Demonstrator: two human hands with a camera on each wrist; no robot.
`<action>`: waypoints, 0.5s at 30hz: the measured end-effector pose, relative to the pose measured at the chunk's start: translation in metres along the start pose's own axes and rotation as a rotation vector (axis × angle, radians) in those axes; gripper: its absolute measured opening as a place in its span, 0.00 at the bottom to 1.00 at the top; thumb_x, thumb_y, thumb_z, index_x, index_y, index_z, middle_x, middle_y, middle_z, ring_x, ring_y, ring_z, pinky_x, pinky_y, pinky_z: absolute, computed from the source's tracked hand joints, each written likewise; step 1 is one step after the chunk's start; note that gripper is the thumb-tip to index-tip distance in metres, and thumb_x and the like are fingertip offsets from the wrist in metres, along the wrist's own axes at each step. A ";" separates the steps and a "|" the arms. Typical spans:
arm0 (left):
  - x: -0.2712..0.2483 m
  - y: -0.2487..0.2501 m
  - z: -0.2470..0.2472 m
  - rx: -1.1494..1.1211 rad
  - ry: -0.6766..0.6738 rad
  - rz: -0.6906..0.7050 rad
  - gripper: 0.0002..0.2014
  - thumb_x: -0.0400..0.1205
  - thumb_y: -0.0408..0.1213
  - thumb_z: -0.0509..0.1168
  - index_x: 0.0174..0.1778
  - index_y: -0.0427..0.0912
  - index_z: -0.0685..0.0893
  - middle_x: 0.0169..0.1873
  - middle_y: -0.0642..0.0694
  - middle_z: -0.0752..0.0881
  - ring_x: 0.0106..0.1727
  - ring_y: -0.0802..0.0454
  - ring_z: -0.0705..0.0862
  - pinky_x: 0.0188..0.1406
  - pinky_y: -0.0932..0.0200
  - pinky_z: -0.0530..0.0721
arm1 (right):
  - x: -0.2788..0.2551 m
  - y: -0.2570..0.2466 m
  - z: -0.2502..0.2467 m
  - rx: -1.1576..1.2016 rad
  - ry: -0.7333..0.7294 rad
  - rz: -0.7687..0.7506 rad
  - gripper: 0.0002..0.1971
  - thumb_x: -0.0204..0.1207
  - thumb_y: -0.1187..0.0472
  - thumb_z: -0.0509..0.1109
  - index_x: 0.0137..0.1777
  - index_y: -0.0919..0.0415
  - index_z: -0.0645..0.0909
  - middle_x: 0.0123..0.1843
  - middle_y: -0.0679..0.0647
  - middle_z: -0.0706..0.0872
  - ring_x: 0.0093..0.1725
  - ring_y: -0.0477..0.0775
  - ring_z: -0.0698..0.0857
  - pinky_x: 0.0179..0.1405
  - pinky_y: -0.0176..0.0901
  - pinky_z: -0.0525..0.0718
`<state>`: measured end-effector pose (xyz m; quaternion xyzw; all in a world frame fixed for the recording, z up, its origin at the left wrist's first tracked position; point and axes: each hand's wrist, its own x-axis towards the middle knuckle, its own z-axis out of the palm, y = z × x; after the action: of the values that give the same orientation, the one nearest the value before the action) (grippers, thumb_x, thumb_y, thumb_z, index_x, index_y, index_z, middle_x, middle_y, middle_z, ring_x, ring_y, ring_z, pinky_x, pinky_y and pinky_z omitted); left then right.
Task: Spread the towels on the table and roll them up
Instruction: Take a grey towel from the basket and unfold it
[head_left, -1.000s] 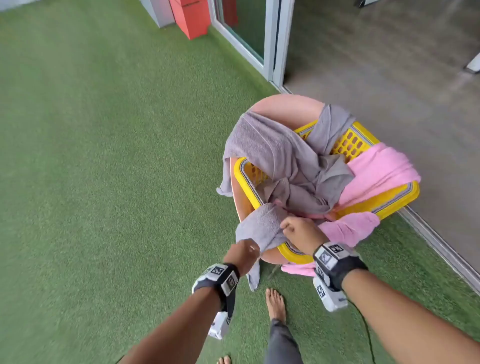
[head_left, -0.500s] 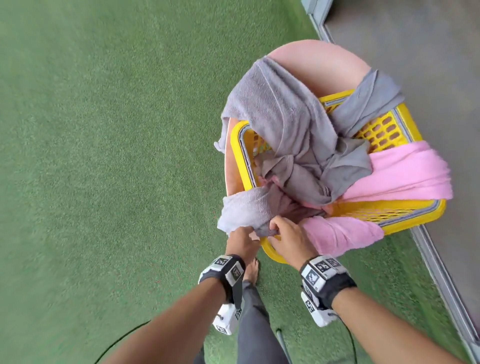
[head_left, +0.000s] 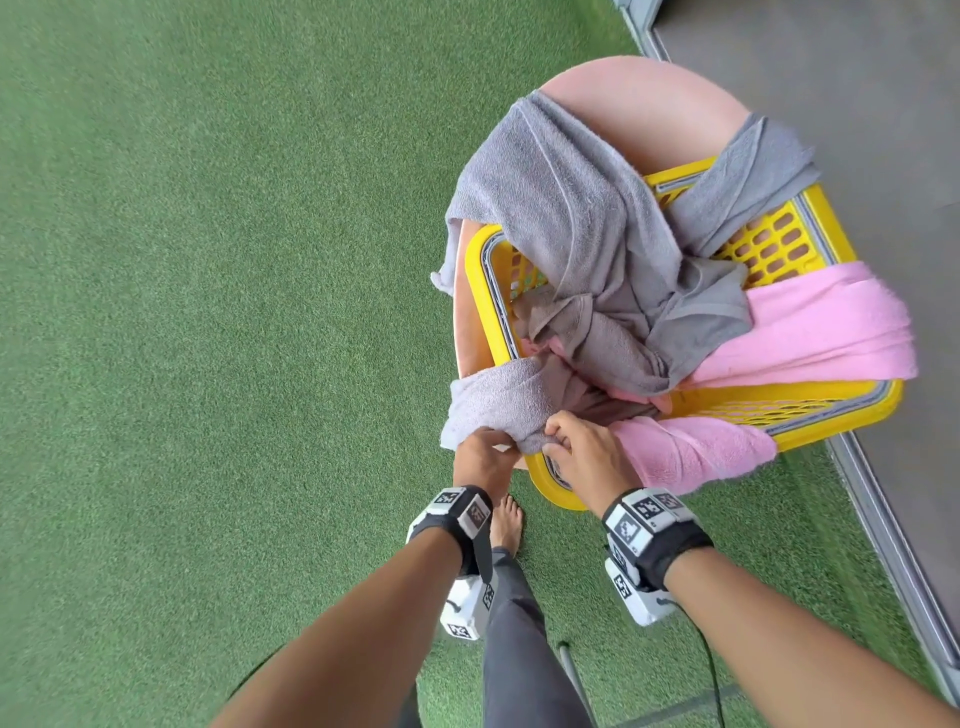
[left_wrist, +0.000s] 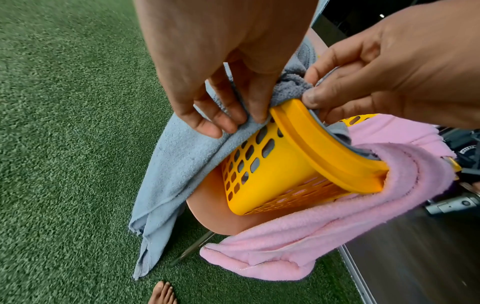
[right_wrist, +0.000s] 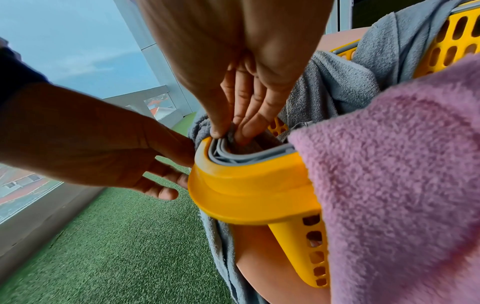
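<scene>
I note the yellow perforated plastic basket (head_left: 826, 410) standing on a round pink table (head_left: 649, 109). At its near corner, my left hand (head_left: 483, 457) and right hand (head_left: 582, 457) both pinch the grey terry towel (head_left: 498, 400) draped over the basket's rim.

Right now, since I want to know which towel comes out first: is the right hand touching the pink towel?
Cannot tell. The head view shows the right hand pinching the grey towel; the pink towel borders it, contact unclear.
</scene>
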<state>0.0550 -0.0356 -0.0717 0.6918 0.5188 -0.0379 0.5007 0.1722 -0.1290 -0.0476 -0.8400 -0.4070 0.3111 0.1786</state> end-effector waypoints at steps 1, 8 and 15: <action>0.000 -0.002 0.001 0.001 0.006 0.003 0.07 0.78 0.34 0.69 0.46 0.36 0.90 0.49 0.43 0.87 0.42 0.50 0.82 0.40 0.65 0.71 | 0.001 0.000 0.000 -0.007 0.012 -0.001 0.06 0.75 0.63 0.74 0.47 0.57 0.80 0.44 0.50 0.89 0.44 0.54 0.85 0.38 0.40 0.72; -0.025 0.004 -0.001 -0.048 0.128 0.257 0.17 0.69 0.48 0.68 0.50 0.42 0.82 0.45 0.47 0.83 0.44 0.53 0.81 0.46 0.58 0.80 | 0.002 -0.024 -0.024 0.040 0.039 -0.070 0.06 0.77 0.66 0.67 0.47 0.58 0.84 0.47 0.54 0.90 0.49 0.58 0.85 0.50 0.49 0.80; -0.033 0.060 -0.078 -0.271 0.209 0.371 0.03 0.79 0.42 0.66 0.45 0.51 0.84 0.40 0.52 0.88 0.43 0.55 0.86 0.50 0.53 0.84 | 0.008 -0.107 -0.109 0.260 0.101 -0.167 0.09 0.80 0.67 0.64 0.49 0.59 0.86 0.47 0.50 0.89 0.48 0.48 0.83 0.53 0.38 0.74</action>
<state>0.0488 0.0019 0.0248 0.7019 0.4321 0.1966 0.5310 0.1876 -0.0632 0.0898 -0.7877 -0.4223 0.3026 0.3311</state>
